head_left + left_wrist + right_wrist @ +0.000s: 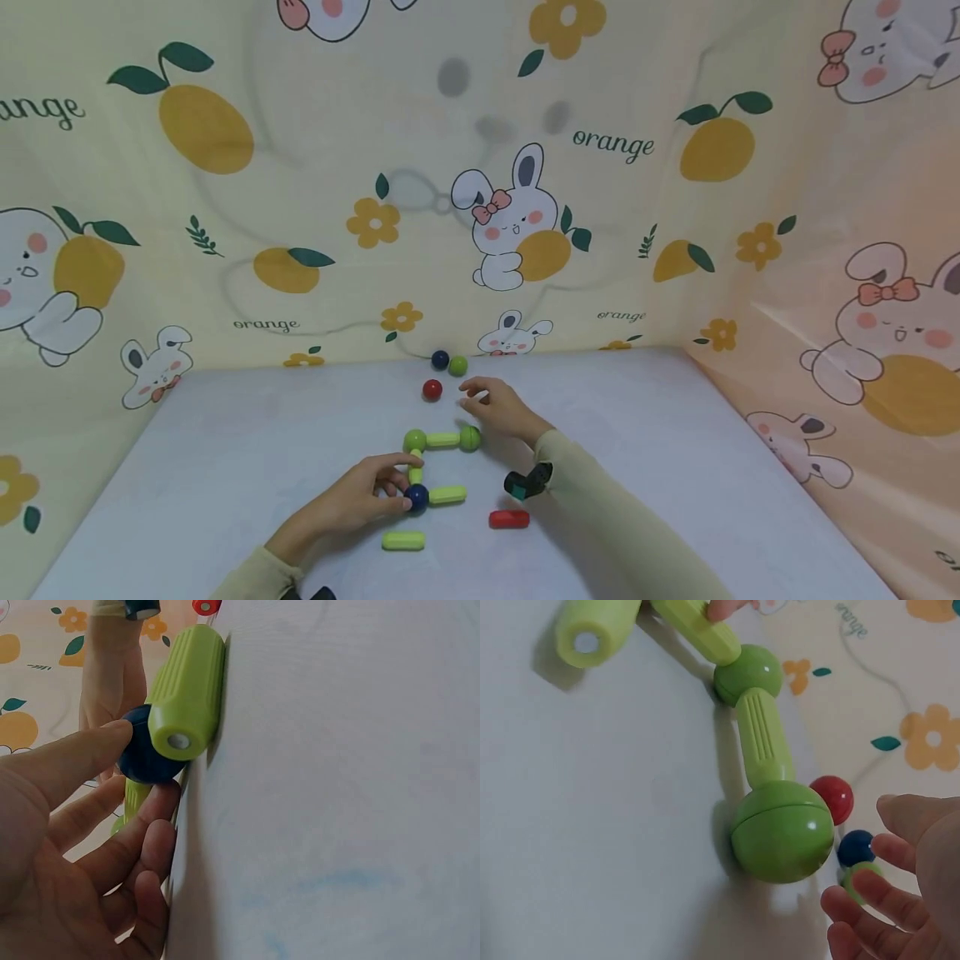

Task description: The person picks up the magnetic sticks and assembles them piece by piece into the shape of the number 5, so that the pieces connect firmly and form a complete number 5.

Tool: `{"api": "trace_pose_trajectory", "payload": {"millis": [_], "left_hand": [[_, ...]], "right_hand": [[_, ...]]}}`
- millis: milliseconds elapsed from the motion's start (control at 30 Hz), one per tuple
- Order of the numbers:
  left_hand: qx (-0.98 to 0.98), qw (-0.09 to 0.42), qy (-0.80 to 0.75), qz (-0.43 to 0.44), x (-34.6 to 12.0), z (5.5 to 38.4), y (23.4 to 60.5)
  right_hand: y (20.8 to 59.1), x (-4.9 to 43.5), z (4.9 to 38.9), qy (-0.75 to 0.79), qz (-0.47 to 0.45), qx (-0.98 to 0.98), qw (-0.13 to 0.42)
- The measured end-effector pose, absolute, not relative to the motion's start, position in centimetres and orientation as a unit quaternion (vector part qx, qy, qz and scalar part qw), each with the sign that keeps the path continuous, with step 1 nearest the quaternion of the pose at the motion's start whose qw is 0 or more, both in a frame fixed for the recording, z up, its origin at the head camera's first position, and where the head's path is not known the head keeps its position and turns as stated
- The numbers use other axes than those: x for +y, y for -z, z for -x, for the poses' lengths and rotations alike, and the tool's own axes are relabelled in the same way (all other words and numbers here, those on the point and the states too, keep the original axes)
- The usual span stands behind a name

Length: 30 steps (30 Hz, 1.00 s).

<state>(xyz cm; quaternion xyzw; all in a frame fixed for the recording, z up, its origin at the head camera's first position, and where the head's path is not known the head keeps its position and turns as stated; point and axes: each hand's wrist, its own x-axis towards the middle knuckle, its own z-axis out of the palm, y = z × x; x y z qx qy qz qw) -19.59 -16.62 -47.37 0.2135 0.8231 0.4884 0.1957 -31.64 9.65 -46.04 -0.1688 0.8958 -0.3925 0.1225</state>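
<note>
Pinching a dark-blue plastic ball with the left hand. Hovering loosely spread, empty, with the nearer right hand, just right of a glossy red plastic ball.

Cream backdrop with bunnies and oranges, pale tabletop, grey shadows
</note>
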Motion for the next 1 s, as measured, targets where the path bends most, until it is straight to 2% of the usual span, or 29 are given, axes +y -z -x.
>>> {"api": "trace_pose_trajectory", "payload": {"millis": [533, 767, 1000], "left_hand": [[0.824, 0.192, -0.486, -0.217, -16.6, 19.6, 47.4], [0.824, 0.197, -0.488, -0.212, -16.6, 19.6, 47.3], [0.821, 0.201, -0.494, -0.202, -16.6, 19.6, 47.4]], "right_hand": [[46.4, 5.8, 32.5, 0.416, 0.153, 0.882, 0.161], [46.5, 4.6, 33.0, 0.398, 0.192, 0.884, 0.149], [46.3, 4.2, 32.5, 0.366, 0.166, 0.905, 0.141]]}}
